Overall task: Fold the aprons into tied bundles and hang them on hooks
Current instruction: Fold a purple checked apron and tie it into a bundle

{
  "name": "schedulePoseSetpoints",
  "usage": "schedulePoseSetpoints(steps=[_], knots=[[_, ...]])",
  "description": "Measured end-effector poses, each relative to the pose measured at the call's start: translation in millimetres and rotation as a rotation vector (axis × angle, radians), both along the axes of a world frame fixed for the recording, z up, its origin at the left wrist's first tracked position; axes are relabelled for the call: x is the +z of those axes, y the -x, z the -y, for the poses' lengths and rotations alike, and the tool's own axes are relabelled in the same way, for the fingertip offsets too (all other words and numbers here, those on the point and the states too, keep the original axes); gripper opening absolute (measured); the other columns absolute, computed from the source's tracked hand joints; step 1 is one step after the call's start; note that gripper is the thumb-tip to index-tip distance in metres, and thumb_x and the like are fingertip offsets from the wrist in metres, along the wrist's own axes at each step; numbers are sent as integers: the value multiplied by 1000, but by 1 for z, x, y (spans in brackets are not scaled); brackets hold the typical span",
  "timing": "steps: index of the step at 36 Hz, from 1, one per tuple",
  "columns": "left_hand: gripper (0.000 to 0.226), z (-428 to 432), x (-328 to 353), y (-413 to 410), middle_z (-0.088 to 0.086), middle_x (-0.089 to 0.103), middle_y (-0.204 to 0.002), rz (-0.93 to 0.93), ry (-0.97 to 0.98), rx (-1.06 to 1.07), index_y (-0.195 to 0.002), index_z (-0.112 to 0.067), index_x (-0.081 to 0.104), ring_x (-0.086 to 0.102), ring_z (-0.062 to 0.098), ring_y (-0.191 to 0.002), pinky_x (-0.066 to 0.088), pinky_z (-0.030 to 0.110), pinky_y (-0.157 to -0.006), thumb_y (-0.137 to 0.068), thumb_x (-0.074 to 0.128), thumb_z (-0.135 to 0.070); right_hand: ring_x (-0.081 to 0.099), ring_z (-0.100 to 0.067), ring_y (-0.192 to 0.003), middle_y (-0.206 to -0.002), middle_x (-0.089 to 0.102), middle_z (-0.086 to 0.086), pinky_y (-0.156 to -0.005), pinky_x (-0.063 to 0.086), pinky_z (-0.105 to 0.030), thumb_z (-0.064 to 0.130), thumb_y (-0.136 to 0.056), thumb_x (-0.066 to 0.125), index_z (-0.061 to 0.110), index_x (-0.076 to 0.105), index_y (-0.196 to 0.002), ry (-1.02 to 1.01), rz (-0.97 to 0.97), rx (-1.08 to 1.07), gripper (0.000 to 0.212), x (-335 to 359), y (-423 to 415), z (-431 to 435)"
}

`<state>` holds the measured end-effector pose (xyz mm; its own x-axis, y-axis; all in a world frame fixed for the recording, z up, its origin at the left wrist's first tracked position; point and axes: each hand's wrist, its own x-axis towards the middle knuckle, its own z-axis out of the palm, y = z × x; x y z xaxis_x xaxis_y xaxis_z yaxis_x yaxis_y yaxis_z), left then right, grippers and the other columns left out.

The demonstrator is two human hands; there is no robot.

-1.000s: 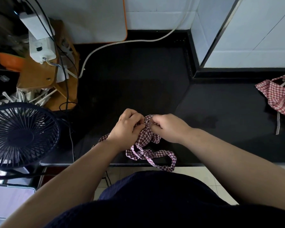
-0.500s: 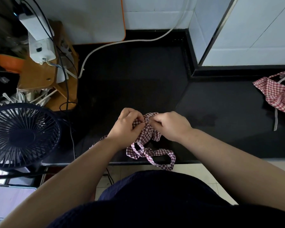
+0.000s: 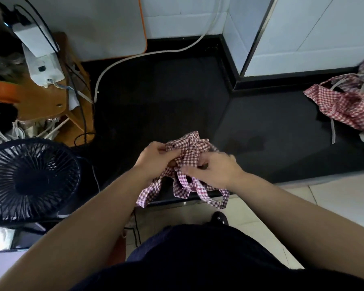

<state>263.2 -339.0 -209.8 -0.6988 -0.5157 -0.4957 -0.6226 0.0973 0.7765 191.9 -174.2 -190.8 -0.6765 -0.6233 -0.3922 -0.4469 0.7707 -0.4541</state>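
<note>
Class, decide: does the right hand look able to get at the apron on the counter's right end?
Probably not yet: the right hand grips the apron bundle. Otherwise nothing visible on the counter blocks the loose apron.

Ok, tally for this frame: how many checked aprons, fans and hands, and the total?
Checked aprons: 2, the held apron and the loose apron on the counter
Fans: 1, the dark fan
Hands: 2, the left hand and the right hand, both gripping the held apron
Total: 5
</note>
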Motion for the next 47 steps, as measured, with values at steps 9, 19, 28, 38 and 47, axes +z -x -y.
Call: schedulePoseSetpoints(steps=[9,19,28,38,47], knots=[[35,27,14,-3,3,70,-101,61,-75,-149,-107,-16,65,68,20,-93,54,40,-89,-75,79,-22,48,-13,-54,-59,58,-1,-55,37,-23,15,-91,53,8,57,-69,367,428,-543,24,8,-8,-6],[14,23,86,15,-6,64,-66,-149,-507,1,-80,-14,68,57,2,-54,52,21,-58,-91,62,-20,51,-12,-53,-46,50,4,-83,52,-33,34,-90,60,15,52,-60,817,876,-755,37,79,34,-21],[30,-40,158,51,0,70,-92,-440,-685,-73,-116,-5,62,67,13,-87,55,32,-76,-97,48,-24,61,-16,-69,-68,62,0,-77,52,-34,17,-93,53,9,61,-92,1007,799,-586,12,149,65,-86],[57,-158,229,80,9,65,-118,-542,-452,-311,-142,-7,40,66,20,-100,57,31,-82,-91,32,19,60,-18,-88,-102,60,-7,-76,47,-33,-4,-89,53,12,42,-123,1065,480,-407,40,210,79,-142],[52,-244,254,107,3,65,-115,-574,323,-415,-140,-21,47,67,13,-93,56,22,-82,-93,57,-2,53,-10,-112,-138,42,-7,-86,50,-31,-10,-75,61,23,34,-142,761,73,-198,79,236,83,-225]])
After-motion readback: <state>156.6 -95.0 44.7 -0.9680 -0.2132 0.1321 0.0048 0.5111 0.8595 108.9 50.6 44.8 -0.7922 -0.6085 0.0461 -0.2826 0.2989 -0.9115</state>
